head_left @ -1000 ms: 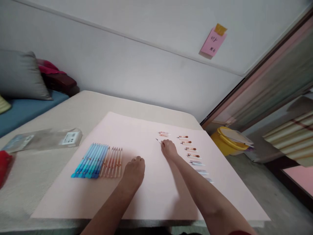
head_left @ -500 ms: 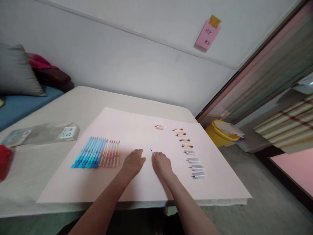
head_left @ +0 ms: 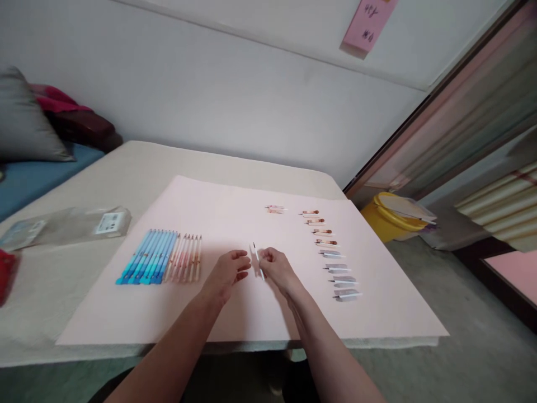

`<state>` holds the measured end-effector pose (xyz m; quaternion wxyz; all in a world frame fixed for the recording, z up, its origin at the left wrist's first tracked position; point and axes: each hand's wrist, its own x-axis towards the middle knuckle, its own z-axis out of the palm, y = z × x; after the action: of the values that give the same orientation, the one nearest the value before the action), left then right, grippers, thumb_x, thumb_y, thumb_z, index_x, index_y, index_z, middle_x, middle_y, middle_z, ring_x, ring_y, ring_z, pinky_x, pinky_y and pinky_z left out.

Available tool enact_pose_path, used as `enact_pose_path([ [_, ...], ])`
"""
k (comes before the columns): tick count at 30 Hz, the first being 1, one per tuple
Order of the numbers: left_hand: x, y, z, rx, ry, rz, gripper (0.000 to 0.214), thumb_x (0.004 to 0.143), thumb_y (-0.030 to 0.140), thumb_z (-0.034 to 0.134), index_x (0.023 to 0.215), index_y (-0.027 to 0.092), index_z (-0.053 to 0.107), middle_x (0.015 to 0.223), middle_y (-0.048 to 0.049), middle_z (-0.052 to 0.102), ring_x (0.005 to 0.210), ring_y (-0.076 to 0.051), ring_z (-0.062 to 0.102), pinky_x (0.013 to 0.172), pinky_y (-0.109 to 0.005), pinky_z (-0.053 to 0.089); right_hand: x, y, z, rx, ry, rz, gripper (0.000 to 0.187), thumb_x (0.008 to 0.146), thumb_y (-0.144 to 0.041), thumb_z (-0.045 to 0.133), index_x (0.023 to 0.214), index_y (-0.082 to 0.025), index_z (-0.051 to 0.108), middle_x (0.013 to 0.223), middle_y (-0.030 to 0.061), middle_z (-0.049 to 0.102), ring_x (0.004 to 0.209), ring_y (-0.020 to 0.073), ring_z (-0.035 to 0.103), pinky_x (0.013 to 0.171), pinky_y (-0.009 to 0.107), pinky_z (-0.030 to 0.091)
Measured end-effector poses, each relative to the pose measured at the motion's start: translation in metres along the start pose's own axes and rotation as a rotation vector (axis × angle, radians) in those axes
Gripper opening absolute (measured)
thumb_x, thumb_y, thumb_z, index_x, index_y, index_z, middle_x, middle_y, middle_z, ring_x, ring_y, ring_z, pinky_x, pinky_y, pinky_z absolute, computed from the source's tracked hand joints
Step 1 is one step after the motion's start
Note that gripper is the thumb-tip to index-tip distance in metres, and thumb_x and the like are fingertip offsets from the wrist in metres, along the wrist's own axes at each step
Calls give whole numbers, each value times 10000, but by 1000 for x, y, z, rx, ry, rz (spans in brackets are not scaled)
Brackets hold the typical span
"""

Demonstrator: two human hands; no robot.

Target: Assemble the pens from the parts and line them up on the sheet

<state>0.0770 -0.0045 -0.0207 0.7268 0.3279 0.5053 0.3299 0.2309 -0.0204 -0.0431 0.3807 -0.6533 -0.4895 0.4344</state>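
Between the fingers of my right hand (head_left: 274, 267) is a thin white pen refill (head_left: 258, 263), dark tip up and away from me, raised slightly over the pink sheet (head_left: 235, 207). My left hand (head_left: 229, 271) is just left of it, fingers curved and apart, holding nothing. Left of that hand lie a row of blue pens (head_left: 149, 254) and, touching it, several cream-and-pink pens (head_left: 184, 257). On the right a column of refills runs toward me, the far ones beside brown-patterned pieces (head_left: 322, 231), the near ones beside grey translucent pieces (head_left: 344, 280).
Beyond my hands lies a pink-patterned piece with a refill (head_left: 275, 209). A clear plastic packet (head_left: 73, 226) and a red object (head_left: 6, 274) lie on the left of the covered table (head_left: 176, 154). A yellow bucket (head_left: 380, 218) stands on the floor right of the table.
My right hand has lifted the refill from the sheet and turned it more upright in view. My left hand has come closer to it, fingers still apart. The head view has shifted slightly.
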Motion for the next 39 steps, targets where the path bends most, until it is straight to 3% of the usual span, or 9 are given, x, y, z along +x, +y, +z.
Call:
enact_pose_path([
  [3, -2, -3, 4, -154, -40, -130, 290, 662, 243, 690, 910, 142, 579, 844, -48, 623, 762, -123, 601, 675, -249, 455, -7, -7, 1, 173, -46, 14, 178, 635, -163, 490, 810, -196, 489, 477, -94, 437, 414, 92, 426, 446, 218, 328],
  [7, -6, -13, 10, -235, -95, -201, 242, 655, 237, 710, 847, 146, 592, 759, -4, 594, 664, -86, 576, 612, -214, 443, -13, -7, 3, 69, -72, -58, 205, 651, -160, 498, 847, -211, 469, 527, -93, 455, 456, 88, 440, 450, 200, 314],
  [13, 0, -31, 13, -369, -61, -143, 216, 634, 185, 744, 750, 144, 567, 694, 17, 571, 577, -56, 537, 556, -175, 426, -22, -8, 10, -237, -28, -180, 178, 666, -123, 477, 810, -225, 457, 611, -56, 506, 554, 112, 482, 515, 215, 339],
  [17, 5, -32, 12, -470, -33, -53, 108, 693, 90, 668, 729, 121, 570, 712, -22, 592, 617, -82, 571, 568, -179, 455, -27, -11, 15, -289, 27, -207, 168, 715, -166, 498, 863, -231, 452, 626, -45, 522, 555, 125, 507, 526, 228, 357],
  [22, 8, -22, 5, -550, 66, 16, 94, 731, 41, 619, 705, 117, 572, 678, -20, 571, 593, -84, 569, 558, -184, 483, -28, -12, 14, -74, -33, -110, 134, 729, -188, 509, 838, -230, 444, 575, -72, 503, 461, 108, 534, 446, 205, 373],
  [31, 8, 1, -8, -659, 187, 93, 121, 736, 4, 611, 704, 116, 580, 692, -15, 589, 593, -63, 573, 549, -152, 506, -31, -24, -4, 203, -100, -105, 154, 722, -174, 520, 872, -208, 514, 555, -68, 570, 451, 98, 537, 436, 198, 391],
  [39, 16, 14, -30, -725, 283, 78, 60, 768, 74, 609, 734, 104, 571, 665, -43, 596, 595, -98, 602, 534, -189, 534, -34, -33, -29, 372, -15, -112, 52, 706, -162, 537, 737, -168, 578, 522, -35, 580, 407, 79, 471, 418, 198, 341],
])
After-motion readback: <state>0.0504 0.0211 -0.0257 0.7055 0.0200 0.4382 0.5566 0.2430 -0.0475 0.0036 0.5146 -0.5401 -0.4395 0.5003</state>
